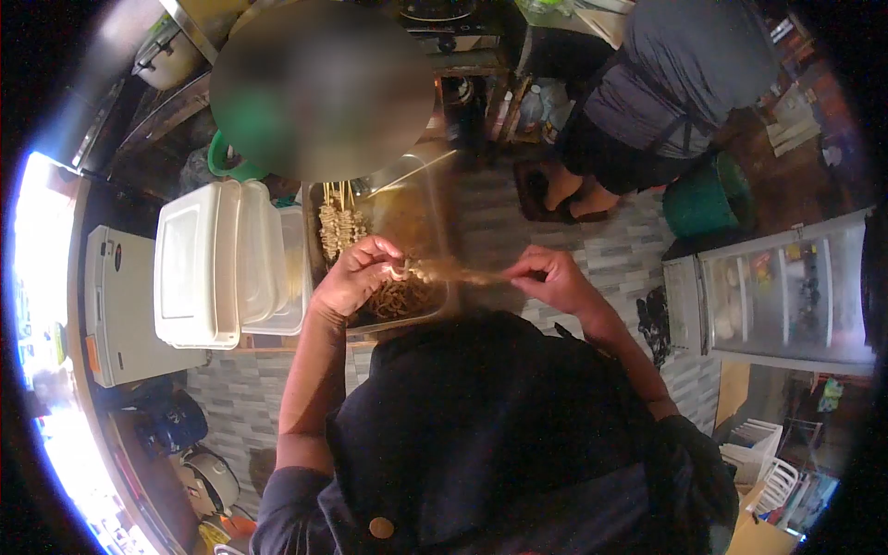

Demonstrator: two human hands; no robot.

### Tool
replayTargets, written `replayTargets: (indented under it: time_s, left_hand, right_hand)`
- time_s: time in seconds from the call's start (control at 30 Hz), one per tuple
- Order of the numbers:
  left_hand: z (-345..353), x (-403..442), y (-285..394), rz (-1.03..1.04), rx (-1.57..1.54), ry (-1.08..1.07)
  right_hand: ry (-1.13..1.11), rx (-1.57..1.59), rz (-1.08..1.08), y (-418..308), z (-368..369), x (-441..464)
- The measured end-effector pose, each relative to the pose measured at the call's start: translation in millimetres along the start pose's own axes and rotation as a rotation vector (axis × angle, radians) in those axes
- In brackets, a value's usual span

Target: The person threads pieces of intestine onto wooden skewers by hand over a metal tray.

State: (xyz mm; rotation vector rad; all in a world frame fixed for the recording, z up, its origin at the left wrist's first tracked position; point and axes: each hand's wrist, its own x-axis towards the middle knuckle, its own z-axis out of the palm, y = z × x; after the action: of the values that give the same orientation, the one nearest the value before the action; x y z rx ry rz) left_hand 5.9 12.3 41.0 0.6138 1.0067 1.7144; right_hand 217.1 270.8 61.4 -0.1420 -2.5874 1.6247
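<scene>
My right hand (550,276) pinches one end of a thin skewer (474,274), which is smeared by motion. At its other end, my left hand (355,275) has thumb and fingers closed on a pale, curled strip of food (400,272). Below that hand, a heap of brownish strips (404,298) lies in a metal tray (448,301). Several filled skewers (339,224) rest side by side at the tray's left, their bare ends pointing away from me. A lone stick (412,174) lies across the far part of the tray.
White plastic containers (199,268) are stacked left of the tray. Across from me is a person partly covered by a blurred patch. Another person (684,74) in dark clothing stands at the far right, near a green bucket (708,197). Transparent drawers (786,296) stand at right.
</scene>
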Motion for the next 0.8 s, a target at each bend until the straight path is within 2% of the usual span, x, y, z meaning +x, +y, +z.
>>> replayTargets:
  time_s: [0.07, 0.13, 0.37, 0.43, 0.53, 0.63, 0.8]
  left_hand:
    - [-4.0, 0.7, -5.0, 0.016, 0.061, -0.047]
    - [2.4, 2.7, -5.3, -0.095, 0.315, 0.048]
    - [9.3, -2.7, 13.3, -0.114, 0.426, 0.149]
    - [4.8, -4.8, 22.3, -0.197, 0.655, 0.106]
    - [7.4, -4.8, 27.3, -0.144, 0.821, 0.144]
    - [12.3, -4.8, 28.6, -0.073, 0.903, 0.242]
    - [19.6, -4.9, 31.6, -0.076, 0.823, 0.327]
  right_hand:
    - [-0.006, 0.023, -0.005, -2.0, 1.7, 0.2]
    - [-0.013, 0.031, -0.019, -1.3, 4.0, 0.8]
    - [0.021, -0.034, -0.057, -4.3, 0.5, 1.8]
    - [0.025, -0.058, -0.070, -5.1, -4.0, 1.7]
    - [0.042, -0.087, -0.070, -6.7, -6.2, 0.9]
    - [0.064, -0.117, -0.066, -5.2, -8.0, 0.0]
    - [0.102, -0.175, -0.106, -7.3, -7.2, 1.4]
